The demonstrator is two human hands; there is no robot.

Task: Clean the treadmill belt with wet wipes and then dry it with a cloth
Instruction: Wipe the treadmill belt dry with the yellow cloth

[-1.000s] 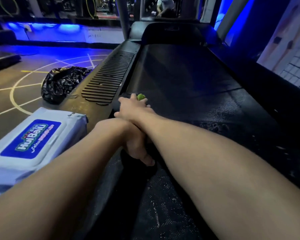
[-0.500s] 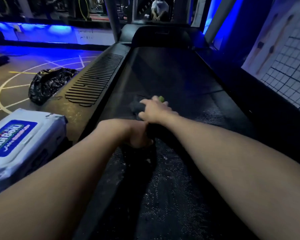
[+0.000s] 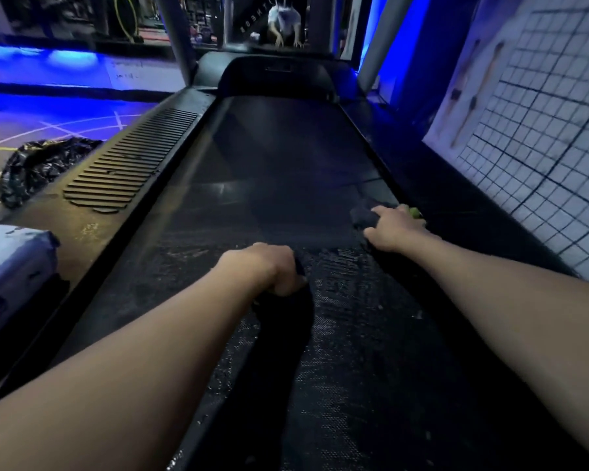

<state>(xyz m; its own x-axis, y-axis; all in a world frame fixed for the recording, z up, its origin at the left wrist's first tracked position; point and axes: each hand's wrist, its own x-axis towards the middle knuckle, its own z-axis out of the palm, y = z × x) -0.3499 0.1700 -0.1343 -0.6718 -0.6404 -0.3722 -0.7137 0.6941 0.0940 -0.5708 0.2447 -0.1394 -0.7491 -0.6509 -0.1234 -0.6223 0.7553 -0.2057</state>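
Head view: a cloth (image 3: 364, 215) was gripped on the belt (image 3: 279, 185) by the right hand (image 3: 393, 229); left hand (image 3: 269, 270) fingers were curled, their hold unclear.

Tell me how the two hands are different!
The left hand is a fist in the middle of the belt; the right hand reaches farther ahead, by its right edge. The left hand's cloth trails back toward the person; the right hand's dark wad is bunched, with a green bit by its fingers. Both grip dark fabric.
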